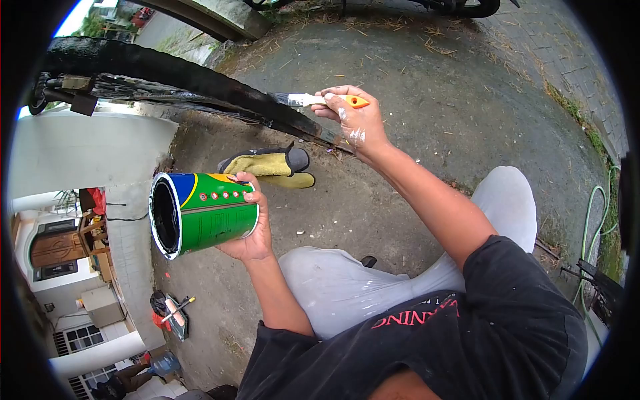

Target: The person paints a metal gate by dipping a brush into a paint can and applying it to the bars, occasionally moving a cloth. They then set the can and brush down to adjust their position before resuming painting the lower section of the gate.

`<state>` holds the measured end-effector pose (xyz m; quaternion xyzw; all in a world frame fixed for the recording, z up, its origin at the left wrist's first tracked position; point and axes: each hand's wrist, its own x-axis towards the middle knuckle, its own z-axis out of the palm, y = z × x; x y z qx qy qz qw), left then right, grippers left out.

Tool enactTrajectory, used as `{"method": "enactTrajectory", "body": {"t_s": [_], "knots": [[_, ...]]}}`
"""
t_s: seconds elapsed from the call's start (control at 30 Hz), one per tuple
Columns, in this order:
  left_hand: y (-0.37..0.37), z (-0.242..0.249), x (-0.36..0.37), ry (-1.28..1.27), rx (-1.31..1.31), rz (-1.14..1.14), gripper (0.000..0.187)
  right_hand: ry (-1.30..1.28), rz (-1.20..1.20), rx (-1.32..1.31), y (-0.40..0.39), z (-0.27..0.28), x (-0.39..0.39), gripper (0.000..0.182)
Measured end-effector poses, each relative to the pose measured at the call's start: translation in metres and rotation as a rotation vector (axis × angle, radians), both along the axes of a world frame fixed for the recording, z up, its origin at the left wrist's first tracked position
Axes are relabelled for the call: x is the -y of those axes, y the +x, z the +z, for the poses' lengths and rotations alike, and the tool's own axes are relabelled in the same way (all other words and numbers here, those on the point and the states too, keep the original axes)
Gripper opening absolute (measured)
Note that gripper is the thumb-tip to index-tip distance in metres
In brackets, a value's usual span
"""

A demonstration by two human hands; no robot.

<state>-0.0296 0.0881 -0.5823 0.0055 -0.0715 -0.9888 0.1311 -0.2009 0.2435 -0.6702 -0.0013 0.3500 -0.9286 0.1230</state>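
Observation:
A green paint can point(217, 217) with a blue and yellow band is held in my left hand point(252, 227), its open mouth facing left and its inside dark. My right hand point(353, 117) pinches a paintbrush point(307, 100) with a pale handle and an orange end. The brush's bristles meet the edge of a long black metal beam point(200, 83), which runs from the upper left down toward my right wrist. Wet-looking black covers much of the beam.
Yellow and grey gloves or shoes point(270, 165) lie on the concrete ground point(427, 120) below the beam. A paint roller and tray point(176, 315) rest at the lower left. A green hose point(587, 233) curves at the right. Motorcycle wheels point(470, 7) show at the top.

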Motion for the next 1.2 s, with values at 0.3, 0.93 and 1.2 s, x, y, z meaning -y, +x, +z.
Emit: {"method": "enactTrajectory", "body": {"t_s": [0.3,0.93,1.2], "knots": [[0.002,0.000,0.001,0.019,0.013,0.008,0.054,0.185,0.001,-0.127,0.013,-0.006,0.003,0.013],[0.004,0.002,0.001,0.037,0.003,0.006,0.055,0.639,-0.269,-0.844,0.029,-0.030,-0.011,0.014],[0.007,0.002,0.003,0.038,0.007,0.003,0.056,0.674,-0.341,-0.671,0.022,-0.041,-0.015,0.010]]}}
